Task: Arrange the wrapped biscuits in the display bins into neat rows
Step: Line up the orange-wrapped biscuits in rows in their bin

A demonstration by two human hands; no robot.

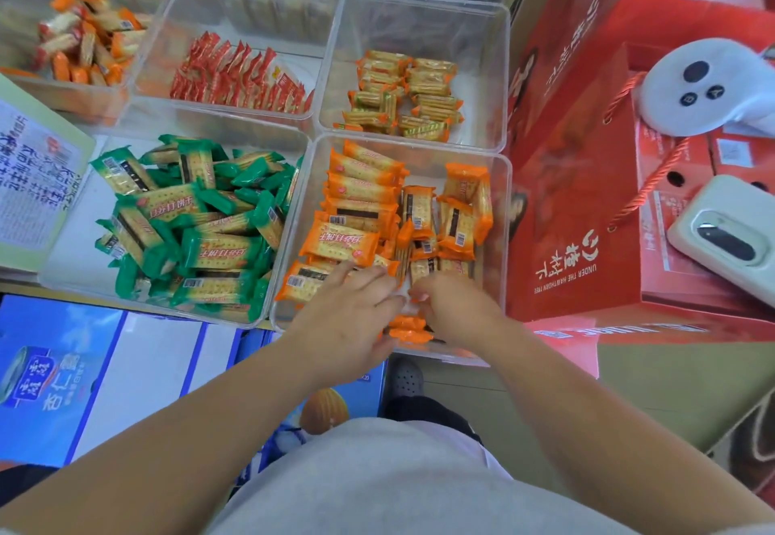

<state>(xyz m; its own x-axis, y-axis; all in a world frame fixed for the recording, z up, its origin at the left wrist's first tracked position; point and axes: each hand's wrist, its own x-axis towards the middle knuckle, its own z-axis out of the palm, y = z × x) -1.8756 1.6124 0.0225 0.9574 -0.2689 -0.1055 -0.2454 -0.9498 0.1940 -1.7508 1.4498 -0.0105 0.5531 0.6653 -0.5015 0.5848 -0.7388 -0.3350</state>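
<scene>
A clear plastic bin (501,199) at the near right holds orange-wrapped biscuits (360,203), some stacked at its left, others loose or on edge. Both my hands reach into its near end. My left hand (352,316) lies palm down, fingers spread over the packets near the front left. My right hand (453,308) is beside it, fingertips curled onto packets standing on edge (409,331); the grip itself is hidden. The bin to the left holds a jumbled heap of green-wrapped biscuits (201,220).
Farther bins hold red packets (239,77), yellow-green packets (402,94) and orange-and-white packets (88,39). Red gift boxes (578,199) stand right of the bins, with a white controller (708,85) and a white device (725,232) on top. Blue cartons (63,375) sit below the shelf.
</scene>
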